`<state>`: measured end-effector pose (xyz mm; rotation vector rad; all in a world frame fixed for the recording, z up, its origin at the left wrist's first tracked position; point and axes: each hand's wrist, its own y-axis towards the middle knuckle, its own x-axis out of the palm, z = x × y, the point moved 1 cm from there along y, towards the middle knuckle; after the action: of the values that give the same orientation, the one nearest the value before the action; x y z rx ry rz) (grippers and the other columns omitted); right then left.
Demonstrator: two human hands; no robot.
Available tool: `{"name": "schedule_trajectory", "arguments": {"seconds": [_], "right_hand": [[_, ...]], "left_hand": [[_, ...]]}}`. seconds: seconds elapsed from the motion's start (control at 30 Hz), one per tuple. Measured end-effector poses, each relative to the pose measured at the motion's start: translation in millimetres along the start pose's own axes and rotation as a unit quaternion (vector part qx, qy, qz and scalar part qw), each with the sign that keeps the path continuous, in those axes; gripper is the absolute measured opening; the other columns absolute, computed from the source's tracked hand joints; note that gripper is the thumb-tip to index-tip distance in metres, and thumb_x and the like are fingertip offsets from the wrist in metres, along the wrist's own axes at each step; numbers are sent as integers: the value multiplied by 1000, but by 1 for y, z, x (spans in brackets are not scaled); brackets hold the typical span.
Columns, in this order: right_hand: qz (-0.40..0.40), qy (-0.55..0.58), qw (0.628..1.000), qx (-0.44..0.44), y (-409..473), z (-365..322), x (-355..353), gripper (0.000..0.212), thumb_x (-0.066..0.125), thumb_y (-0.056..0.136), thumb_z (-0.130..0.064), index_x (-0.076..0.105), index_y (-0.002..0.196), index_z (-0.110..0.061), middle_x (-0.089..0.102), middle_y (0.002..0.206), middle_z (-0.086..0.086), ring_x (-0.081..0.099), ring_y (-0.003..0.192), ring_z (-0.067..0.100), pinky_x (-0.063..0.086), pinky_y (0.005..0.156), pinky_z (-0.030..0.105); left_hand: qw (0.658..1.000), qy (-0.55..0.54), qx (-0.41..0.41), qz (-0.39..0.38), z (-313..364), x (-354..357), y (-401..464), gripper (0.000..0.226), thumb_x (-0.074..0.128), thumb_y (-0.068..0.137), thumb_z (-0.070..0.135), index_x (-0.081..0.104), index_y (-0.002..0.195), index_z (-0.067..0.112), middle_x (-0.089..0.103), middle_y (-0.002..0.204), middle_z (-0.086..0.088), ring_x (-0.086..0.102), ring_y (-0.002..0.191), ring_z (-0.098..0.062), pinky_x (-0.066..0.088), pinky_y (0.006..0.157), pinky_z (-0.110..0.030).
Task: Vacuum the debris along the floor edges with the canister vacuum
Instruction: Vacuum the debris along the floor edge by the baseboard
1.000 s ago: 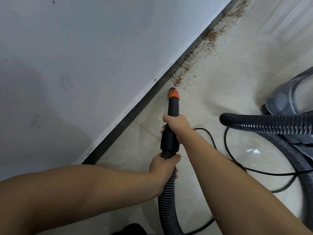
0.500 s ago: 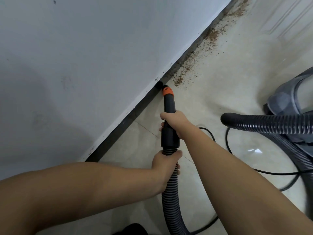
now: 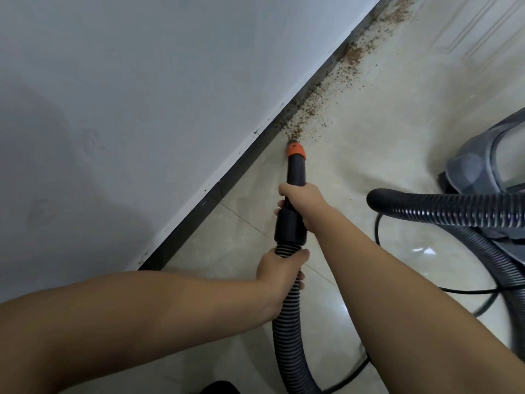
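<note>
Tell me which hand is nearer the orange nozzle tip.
Right. The right hand grips the black tube just behind the orange nozzle tip; the left hand holds the ribbed hose farther back.

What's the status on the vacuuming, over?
Right hand grips nozzle, left hand grips hose. Nozzle tip at near end of debris along baseboard. Nothing in the way ahead.

Big plain white wall (image 3: 127,109) fills the whole upper left of the frame, a bit scuffed, with a dark baseboard (image 3: 227,180) running diagonally under it. Glossy beige tile floor (image 3: 383,155) takes up the right side, and the upper right corner shows a pale paneled door (image 3: 483,32).
</note>
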<state>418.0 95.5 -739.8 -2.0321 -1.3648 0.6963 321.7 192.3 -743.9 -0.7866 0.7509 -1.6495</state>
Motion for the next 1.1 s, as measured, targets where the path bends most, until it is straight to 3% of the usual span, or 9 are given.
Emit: {"name": "schedule_trajectory", "arguments": {"seconds": [0.2, 0.37, 0.5, 0.63, 0.87, 0.97, 1.1], "right_hand": [[-31, -9, 999, -6, 2, -3, 17, 14, 58, 84, -5, 47, 90, -8, 55, 69, 13, 56, 53, 24, 52, 47, 27], [21, 36, 999, 6, -6, 17, -18, 13, 60, 84, -6, 48, 88, -10, 55, 66, 10, 56, 50, 22, 52, 46, 26], [45, 50, 998, 6, -2, 14, -34, 14, 59, 84, -6, 48, 91, -11, 56, 75, 12, 60, 60, 24, 49, 40, 22], [10, 18, 1000, 0, 6, 0, -14, 17, 60, 83, -7, 47, 95, -8, 58, 72, 12, 59, 53, 24, 52, 45, 27], [-31, -16, 999, -10, 11, -5, 15, 18, 60, 84, -8, 46, 94, -8, 58, 69, 12, 59, 47, 22, 54, 48, 27], [-15, -1, 1000, 0, 8, 2, 1, 18, 61, 84, -8, 48, 96, -9, 57, 71, 11, 59, 51, 21, 55, 51, 29], [34, 44, 998, 7, 4, 16, -28, 15, 60, 84, -7, 48, 91, -11, 56, 72, 12, 59, 57, 24, 50, 42, 23]], "left_hand": [[999, -26, -6, 19, 1, -8, 3, 14, 66, 87, 23, 57, 88, 12, 58, 64, -6, 55, 49, -17, 48, 56, -28], [999, 25, -13, -16, -14, 7, -3, 13, 67, 86, 22, 58, 85, 13, 58, 65, -5, 54, 51, -17, 48, 54, -25], [999, 45, -2, -26, -8, 15, 0, 12, 67, 85, 23, 59, 87, 14, 58, 65, -4, 55, 52, -16, 49, 57, -26], [1000, 11, 1, -4, 2, 9, 6, 15, 67, 86, 24, 58, 86, 13, 58, 64, -4, 55, 49, -15, 48, 52, -24], [999, -39, -8, 17, 3, -5, 10, 14, 66, 88, 23, 57, 89, 12, 58, 66, -5, 55, 52, -17, 48, 59, -29], [1000, -16, -14, 0, -3, 1, 7, 14, 67, 87, 23, 58, 89, 13, 58, 66, -5, 55, 52, -16, 49, 53, -25], [999, 27, -12, -26, -11, 12, 5, 12, 68, 85, 22, 59, 86, 13, 58, 65, -5, 54, 52, -16, 48, 52, -24]]}}
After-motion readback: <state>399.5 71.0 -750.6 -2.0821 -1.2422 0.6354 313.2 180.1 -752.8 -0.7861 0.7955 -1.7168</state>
